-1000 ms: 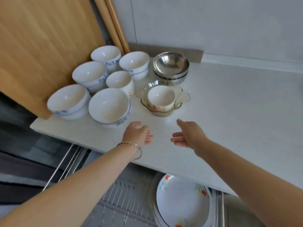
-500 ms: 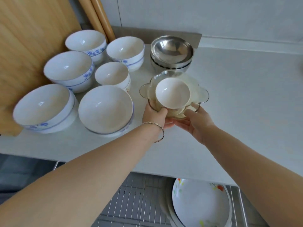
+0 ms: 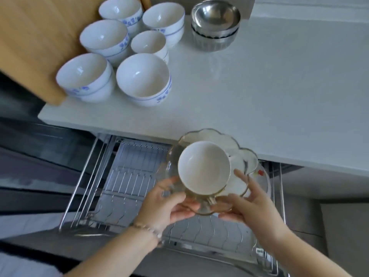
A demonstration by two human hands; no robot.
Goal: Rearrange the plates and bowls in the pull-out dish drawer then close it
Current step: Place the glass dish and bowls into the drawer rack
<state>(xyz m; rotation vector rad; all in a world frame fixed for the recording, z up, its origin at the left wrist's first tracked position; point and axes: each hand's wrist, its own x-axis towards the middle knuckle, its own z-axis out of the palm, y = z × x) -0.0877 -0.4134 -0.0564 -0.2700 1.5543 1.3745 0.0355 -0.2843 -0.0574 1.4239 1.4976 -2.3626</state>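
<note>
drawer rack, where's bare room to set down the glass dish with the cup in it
Bare: the left half of the rack, between the left rail and the plates, and its front row below the glass dish. The counter right of the steel bowls is free too. Crowded: the rack's right side with plates, the counter's back left with white bowls.

We are losing most of the plate [image 3: 263,177] behind the glass dish [image 3: 237,175] and the right hand [image 3: 252,209]; the top edge is cropping the steel bowls [image 3: 215,17]; the bracelet [image 3: 145,228] is showing blurred.
</note>
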